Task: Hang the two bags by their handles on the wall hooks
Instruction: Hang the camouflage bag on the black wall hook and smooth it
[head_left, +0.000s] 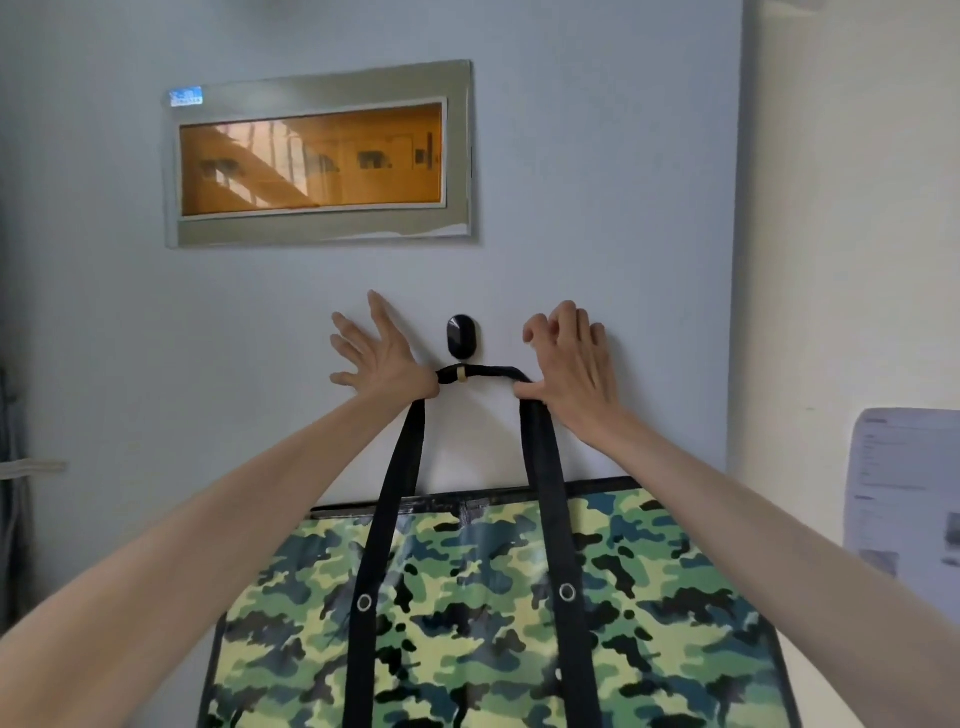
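A camouflage bag is held against the wall, its black handle stretched just beneath the black hook; the left hand, fingers splayed, carries the strap at the wrist, the right hand pinches it; released unseated, the handle could slip off and the bag drop.

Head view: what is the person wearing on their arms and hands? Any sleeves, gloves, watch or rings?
Nothing that shows. The left hand and right hand are bare, with no gloves, and I see no rings. Both forearms are uncovered to the frame edge: no sleeves, watch or bracelets in view.
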